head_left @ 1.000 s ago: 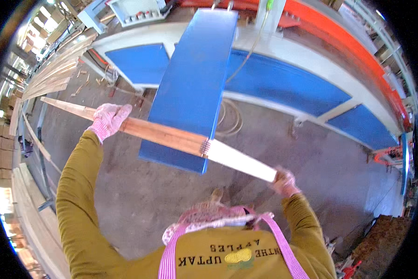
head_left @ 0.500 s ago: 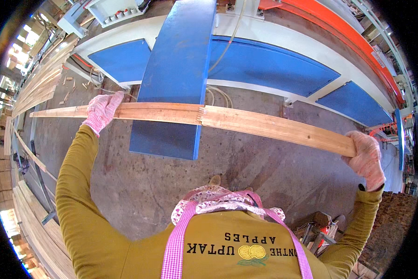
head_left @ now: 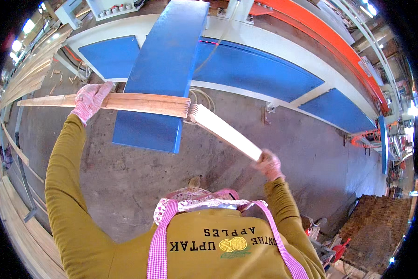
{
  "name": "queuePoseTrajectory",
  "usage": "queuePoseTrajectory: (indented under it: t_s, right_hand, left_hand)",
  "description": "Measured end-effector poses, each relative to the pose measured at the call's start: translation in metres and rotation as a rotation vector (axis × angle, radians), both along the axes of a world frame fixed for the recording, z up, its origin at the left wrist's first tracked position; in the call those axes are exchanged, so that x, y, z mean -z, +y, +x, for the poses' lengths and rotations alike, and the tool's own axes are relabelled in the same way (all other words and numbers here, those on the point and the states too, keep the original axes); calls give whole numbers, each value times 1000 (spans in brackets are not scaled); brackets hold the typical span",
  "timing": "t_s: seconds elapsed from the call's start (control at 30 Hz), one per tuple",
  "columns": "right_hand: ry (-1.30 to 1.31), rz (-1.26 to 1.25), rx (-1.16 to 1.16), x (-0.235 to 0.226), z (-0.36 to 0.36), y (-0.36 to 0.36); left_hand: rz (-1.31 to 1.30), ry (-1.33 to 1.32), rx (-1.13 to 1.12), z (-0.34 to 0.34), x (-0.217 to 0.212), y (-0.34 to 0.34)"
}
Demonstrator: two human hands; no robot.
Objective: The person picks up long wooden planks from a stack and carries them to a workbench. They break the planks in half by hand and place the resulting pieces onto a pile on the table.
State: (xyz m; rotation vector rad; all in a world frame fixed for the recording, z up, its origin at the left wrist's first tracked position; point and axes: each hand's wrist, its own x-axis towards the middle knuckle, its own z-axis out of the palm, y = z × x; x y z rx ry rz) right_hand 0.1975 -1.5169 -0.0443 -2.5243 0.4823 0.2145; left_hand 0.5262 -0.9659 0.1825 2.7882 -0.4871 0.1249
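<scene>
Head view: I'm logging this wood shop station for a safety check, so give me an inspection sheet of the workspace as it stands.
Surface: blue machine table, bare paint; stained concrete floor below.
Job's things: darker wooden strip and pale wooden strip meet at finger-cut ends, bent at an angle.
Clutter: wood offcuts on the floor at left.
Grippers: left hand, gloved, grips the darker strip; right hand holds the pale strip's end.
Cables: coiled cord behind the joint.
Surroundings: stacked boards at left; orange rail; wood stack at right.
</scene>
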Motion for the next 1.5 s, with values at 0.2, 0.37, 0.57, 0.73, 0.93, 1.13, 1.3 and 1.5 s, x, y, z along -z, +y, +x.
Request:
queuePoseTrajectory:
  t_s: [0.2,0.37,0.57,0.73,0.93,1.13,1.3,1.5]
  right_hand:
    - [98,-761,120,-123,-61,-84]
    - [-288,-587,195,-119,-125,-52]
    - [-315,-384,338,-89,-154,17]
    - [-347,-4,453,-72,-168,65]
    - [-452,44,389,-44,-176,87]
    - [-541,-173,400,-38,-215,106]
    - [-389,-355,379,-51,-251,118]
    - [-429,-22,617,-19,-289,128]
  left_hand:
    - [-29,5,11,2,5,-5]
    - [-62,-206,18,0,11,2]
    - [-481,-458,3,-55,-7,-44]
    - [-738,-272,523,-161,-32,-123]
    - [-990,666,581,-238,-21,-192]
    - [-1241,1224,400,-255,-35,-224]
    - [-1285,1329,636,-271,-23,-234]
    - [-1265,1410,760,-296,-29,-258]
